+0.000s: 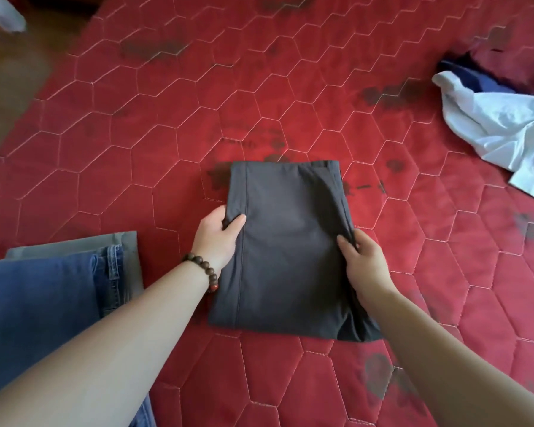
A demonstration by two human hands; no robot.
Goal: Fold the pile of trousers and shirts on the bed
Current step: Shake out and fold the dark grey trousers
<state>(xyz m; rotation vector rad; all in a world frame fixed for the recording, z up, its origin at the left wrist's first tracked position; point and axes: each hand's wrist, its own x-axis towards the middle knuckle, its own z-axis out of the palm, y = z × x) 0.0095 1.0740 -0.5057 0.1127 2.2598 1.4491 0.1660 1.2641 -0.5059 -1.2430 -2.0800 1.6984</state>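
Dark grey trousers (285, 248), folded into a compact rectangle, lying flat near the middle of the red quilted bed (198, 97). The left hand (218, 238) pinches the left edge of the bundle between thumb and fingers; the right hand (363, 263) pinches the right edge likewise, so each grip is narrow and closed on cloth. A beaded bracelet (202, 271) sits on the left wrist. To the left, just beside the forearm, lie blue jeans (43, 303) on a folded grey-green garment (127, 241); at far right, well apart, an unfolded white shirt (500, 124) rests over a dark blue garment (481, 81). The fabric appears soft, light and limp, with no stiffness of its own; layers are likely to slide or sag if lifted by one edge. Judged best held at both side edges together, through all layers, or supported from beneath.
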